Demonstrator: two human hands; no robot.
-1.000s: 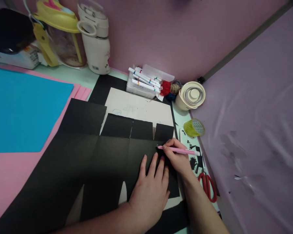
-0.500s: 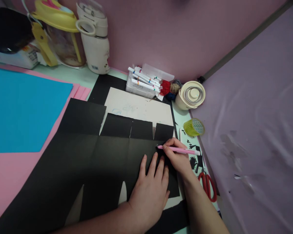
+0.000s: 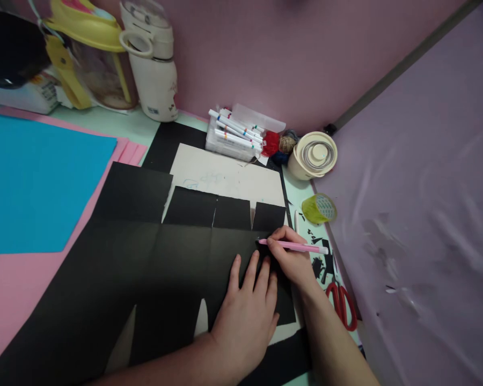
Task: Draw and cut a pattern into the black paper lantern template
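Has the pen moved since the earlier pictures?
No: judged against the tape, the pen stays in the same place; only the view has shifted slightly.

Head-worn view, looking forward and down (slightly aslant), close over the tabletop

Cam view shifted, bottle (image 3: 155, 86) slightly further L

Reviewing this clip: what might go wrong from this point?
The left hand lies flat on the black sheet; if it eases off, the sheet may shift under the pink pen in the right hand. The red-handled scissors lie beside the right forearm, so a sideways sweep could knock them. The narrow slits between the flaps might tear further if the sheet is tugged.
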